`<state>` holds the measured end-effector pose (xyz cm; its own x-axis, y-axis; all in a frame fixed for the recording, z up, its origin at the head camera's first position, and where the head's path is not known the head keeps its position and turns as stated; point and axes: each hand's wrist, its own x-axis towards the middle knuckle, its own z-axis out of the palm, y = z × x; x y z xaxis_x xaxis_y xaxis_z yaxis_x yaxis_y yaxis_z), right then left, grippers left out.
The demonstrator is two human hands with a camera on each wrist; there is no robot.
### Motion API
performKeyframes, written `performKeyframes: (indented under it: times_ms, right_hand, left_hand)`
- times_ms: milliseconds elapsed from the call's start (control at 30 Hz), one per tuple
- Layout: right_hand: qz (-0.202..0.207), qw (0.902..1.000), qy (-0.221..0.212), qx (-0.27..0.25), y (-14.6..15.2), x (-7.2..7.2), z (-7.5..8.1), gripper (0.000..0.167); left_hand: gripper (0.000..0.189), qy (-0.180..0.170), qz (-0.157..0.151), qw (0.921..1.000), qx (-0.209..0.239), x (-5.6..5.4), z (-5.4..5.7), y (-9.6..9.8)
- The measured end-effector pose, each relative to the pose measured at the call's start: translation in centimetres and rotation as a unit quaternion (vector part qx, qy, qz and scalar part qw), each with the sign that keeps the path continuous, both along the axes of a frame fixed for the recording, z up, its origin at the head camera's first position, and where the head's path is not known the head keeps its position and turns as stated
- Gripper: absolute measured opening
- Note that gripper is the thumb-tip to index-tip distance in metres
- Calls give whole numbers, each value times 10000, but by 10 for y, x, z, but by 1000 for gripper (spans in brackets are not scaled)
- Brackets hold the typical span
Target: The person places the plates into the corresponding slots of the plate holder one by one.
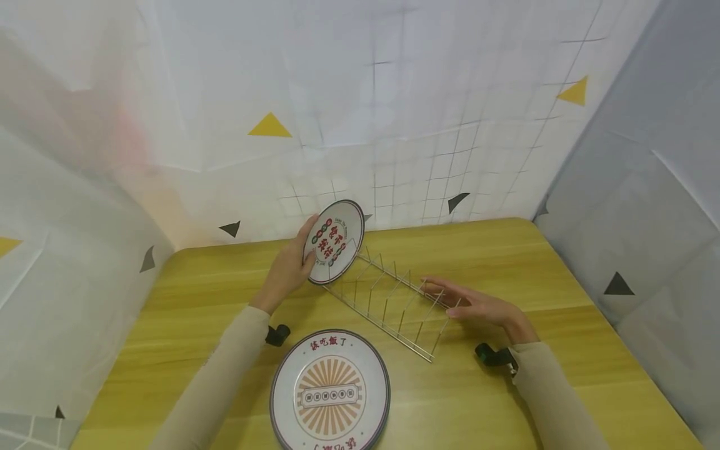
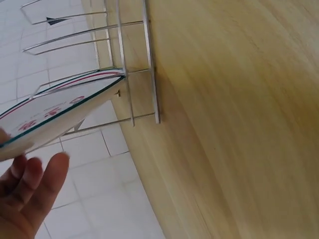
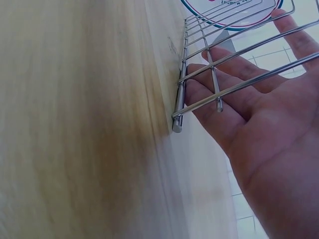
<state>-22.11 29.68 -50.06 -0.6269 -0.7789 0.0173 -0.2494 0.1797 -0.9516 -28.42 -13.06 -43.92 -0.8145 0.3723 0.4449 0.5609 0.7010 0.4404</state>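
In my left hand is a small white plate with red characters and a dark rim, gripped by its left edge. The plate stands tilted on edge in the left end of a wire dish rack; in the left wrist view its lower rim sits between the wires. My right hand holds the rack's right end, its fingers behind the wires and against the bottom rail. Nearer me lies a large white plate with an orange sunburst, its edge thick as if stacked.
A yellow wood-grain table bears everything. White sheeting with yellow and black triangles rises behind it, with more at both sides. Dark wrist cameras sit by both wrists.
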Motion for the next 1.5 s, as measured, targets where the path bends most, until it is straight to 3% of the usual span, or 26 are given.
performKeyframes:
  times_ms: [333, 467, 633, 767, 833, 900, 1033, 1133, 1233, 1267, 1300, 1367, 1500]
  right_hand:
    - [56, 10000, 1, -43, 1, -2, 1, 70]
    - [46, 10000, -6, 8, 3, -2, 0, 71]
    - [93, 9999, -40, 13, 5, 0, -2, 71]
    - [99, 10000, -1, 15, 4, 0, -3, 71]
    - [98, 9999, 21, 26, 4, -1, -3, 71]
    - [75, 9999, 59, 58, 3, -1, -3, 71]
    - [103, 9999, -38, 27, 3, 0, -3, 73]
    - [132, 9998, -131, 27, 3, 0, -3, 74]
    - [118, 9998, -175, 60, 5, 0, -1, 74]
    - [103, 9998, -181, 62, 5, 0, 0, 74]
    - [88, 9998, -167, 71, 5, 0, 0, 74]
    - [72, 9998, -166, 59, 5, 0, 1, 74]
    - [129, 9998, -152, 33, 3, 0, -2, 74]
  left_hand:
    - [88, -307, -266, 9991, -93, 1, 6, -5]
    - [97, -609, -194, 9973, -360, 6, 11, -9]
    - [102, -1138, -61, 9935, -50, 27, 20, -23]
    - [78, -1578, -211, 9870, 213, 54, 21, -41]
    - [64, -2121, -433, 9762, 155, 68, 15, -50]
    - [54, -2700, -713, 9602, -71, 80, 4, -60]
    - [56, -3573, -1514, 9209, -359, 101, -22, -76]
    - [68, -4105, -2192, 8851, -105, 109, -38, -84]
    - [79, -4645, -2578, 8465, 353, 112, -49, -86]
    - [81, -4757, -2653, 8375, 445, 111, -50, -85]
    - [83, -4826, -2719, 8310, 507, 110, -52, -85]
    - [84, -4863, -2779, 8266, 544, 108, -53, -86]
    - [84, -4826, -2824, 8278, 456, 108, -56, -91]
